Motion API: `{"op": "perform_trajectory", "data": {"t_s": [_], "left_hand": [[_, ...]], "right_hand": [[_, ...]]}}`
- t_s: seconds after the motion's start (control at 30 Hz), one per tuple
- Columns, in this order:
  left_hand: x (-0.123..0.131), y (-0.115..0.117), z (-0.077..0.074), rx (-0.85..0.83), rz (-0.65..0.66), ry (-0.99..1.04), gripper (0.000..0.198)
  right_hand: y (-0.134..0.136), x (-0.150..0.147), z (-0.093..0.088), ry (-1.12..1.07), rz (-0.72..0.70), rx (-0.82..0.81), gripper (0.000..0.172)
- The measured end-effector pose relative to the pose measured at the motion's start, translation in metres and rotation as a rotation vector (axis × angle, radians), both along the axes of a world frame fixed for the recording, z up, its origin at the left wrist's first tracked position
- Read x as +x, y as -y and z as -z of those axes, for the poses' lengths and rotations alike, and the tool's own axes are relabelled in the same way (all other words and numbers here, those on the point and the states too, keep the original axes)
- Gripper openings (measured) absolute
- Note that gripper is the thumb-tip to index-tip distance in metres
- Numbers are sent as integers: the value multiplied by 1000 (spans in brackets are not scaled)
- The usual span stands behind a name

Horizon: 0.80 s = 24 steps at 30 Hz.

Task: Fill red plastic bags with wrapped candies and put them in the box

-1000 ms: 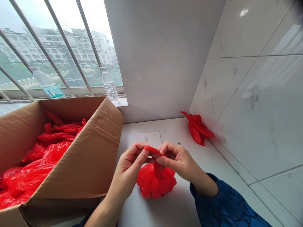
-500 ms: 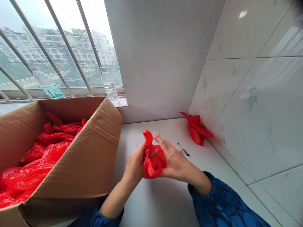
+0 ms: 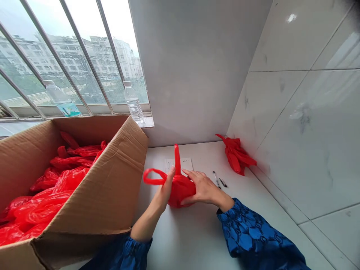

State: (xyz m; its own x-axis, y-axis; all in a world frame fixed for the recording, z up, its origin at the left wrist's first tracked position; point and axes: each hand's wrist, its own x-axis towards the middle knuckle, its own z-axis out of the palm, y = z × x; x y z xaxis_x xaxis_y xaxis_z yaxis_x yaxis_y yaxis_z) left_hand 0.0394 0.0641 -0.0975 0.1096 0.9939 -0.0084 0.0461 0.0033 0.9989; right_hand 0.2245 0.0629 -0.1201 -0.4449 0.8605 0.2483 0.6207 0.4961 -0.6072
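Your left hand (image 3: 164,191) grips one red plastic bag (image 3: 181,191), your right hand (image 3: 204,189) lies open on top, and one red bundle (image 3: 235,155) sits at 2 o'clock.

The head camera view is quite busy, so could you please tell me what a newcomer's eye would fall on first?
The bright red plastic bag would catch the eye first, gathered between the left hand and right hand on the white counter, one handle looping left and the other standing up. Next comes the open cardboard box at the left, heaped with more red bags. A red bundle sits in the far corner against the tiled wall.
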Motion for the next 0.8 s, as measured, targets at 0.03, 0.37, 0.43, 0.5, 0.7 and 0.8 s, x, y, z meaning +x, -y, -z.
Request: {"op": "perform_trajectory", "data": {"t_s": [0.03,0.37,0.43,0.5,0.7,0.8], "left_hand": [[0,1,1,-5,-6,-7,57],[-7,-8,19,337,-90,-382,40],[-9,-9,31,401,-59,-505,36],[-10,-9,44,453,-27,-610,36],[-10,-10,78,509,51,-820,44],[-10,-12,85,517,59,-883,47]], "right_hand": [[1,-1,-1,21,-1,-8,98],[0,2,2,117,58,-70,65],[3,-5,7,126,63,-83,96],[6,-13,14,146,78,-87,105],[5,-26,37,218,88,-88,104],[4,-25,43,226,80,-93,103]]}}
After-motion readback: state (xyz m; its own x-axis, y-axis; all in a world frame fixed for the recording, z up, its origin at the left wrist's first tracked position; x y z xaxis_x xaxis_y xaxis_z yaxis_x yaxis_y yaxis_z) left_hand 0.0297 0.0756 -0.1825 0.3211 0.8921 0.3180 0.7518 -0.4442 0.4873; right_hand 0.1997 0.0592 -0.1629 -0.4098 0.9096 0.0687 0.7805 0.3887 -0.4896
